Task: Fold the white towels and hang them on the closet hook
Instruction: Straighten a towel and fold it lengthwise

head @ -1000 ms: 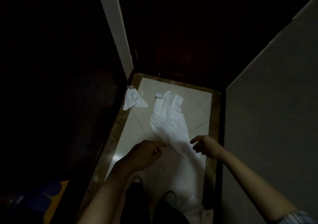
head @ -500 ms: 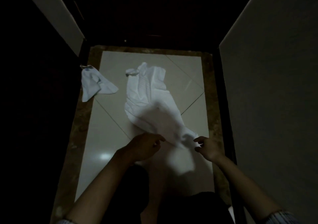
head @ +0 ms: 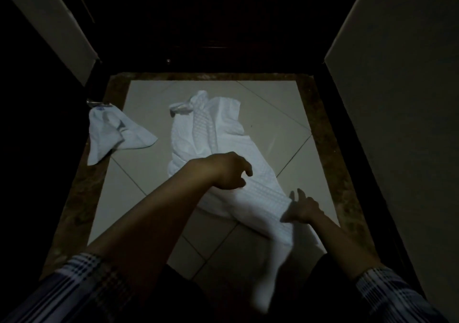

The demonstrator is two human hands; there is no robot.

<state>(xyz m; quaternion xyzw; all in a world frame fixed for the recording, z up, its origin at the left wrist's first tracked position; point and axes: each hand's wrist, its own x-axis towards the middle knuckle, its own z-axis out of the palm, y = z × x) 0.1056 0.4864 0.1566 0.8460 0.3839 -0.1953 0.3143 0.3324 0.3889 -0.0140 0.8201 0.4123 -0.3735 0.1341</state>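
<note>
A large white waffle-weave towel [head: 211, 134] lies crumpled lengthwise on the pale floor tiles, and its near end trails blurred toward my legs. My left hand [head: 227, 171] hovers over the towel's middle with fingers loosely curled and nothing in them. My right hand [head: 301, 207] rests against the towel's right edge with fingers spread; the dim light hides whether the thumb pinches the cloth. A smaller white towel [head: 116, 134] hangs in a bunch at the left from a metal hook [head: 94, 103].
The tiled floor [head: 273, 114] has a brown stone border [head: 74, 198]. A pale wall panel [head: 397, 99] rises on the right, and a pale door edge [head: 49, 17] stands at the upper left. Dark closet space fills the back. My dark-clad legs are at the bottom.
The view has tilted down and closer to the floor. My left hand has lifted and moved forward over the towel. My right hand stays at the towel's right edge, and the near end has swung toward me.
</note>
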